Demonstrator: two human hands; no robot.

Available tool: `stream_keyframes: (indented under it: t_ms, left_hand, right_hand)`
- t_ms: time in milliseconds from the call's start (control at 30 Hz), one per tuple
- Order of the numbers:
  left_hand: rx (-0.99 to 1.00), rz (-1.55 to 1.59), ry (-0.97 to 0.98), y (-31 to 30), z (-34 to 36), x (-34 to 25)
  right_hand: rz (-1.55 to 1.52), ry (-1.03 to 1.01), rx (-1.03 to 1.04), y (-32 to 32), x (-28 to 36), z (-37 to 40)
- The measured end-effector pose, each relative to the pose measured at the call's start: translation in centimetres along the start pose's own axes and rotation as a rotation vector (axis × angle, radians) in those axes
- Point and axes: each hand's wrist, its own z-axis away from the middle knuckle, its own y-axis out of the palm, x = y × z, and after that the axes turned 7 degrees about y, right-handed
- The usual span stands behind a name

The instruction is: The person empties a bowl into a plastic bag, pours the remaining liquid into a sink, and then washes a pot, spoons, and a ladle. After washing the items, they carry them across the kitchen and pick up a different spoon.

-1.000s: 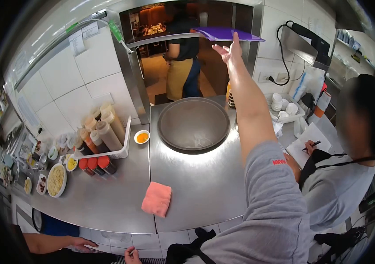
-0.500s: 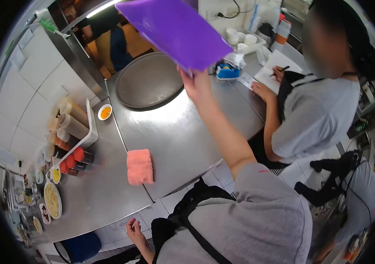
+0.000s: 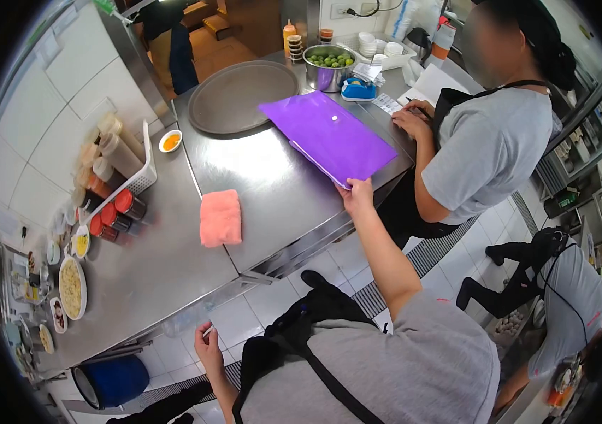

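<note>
Out in front, my right hand grips a purple plastic folder by its near edge. The folder slants over the steel counter, its snap button facing up and white paper edges showing along its left side. Low down, short of the counter's front edge, my left hand hangs with fingers curled together; whether something small sits between its fingertips, I cannot tell. A folded coral towel lies on the counter, left of the folder. Behind the folder rests a round dark tray.
At right a person stands with a pen beside an open notebook. A pot of green fruit and a blue tape dispenser stand at the back. Sauce bottles fill the left rack. A blue barrel sits on the floor.
My right hand has brought the purple folder down and nearer, from high above the tray to over the counter. The fruit pot has come into sight. My left hand's fingers have drawn closer together.
</note>
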Motion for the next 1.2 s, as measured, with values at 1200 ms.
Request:
stream_keyframes:
  t_ms: [1200]
  left_hand:
    - [-1.042,-0.212,-0.564,-30.8,21.3,32.3]
  right_hand:
    - [0.867,-0.340,1.313,24.7,-43.8,39.7]
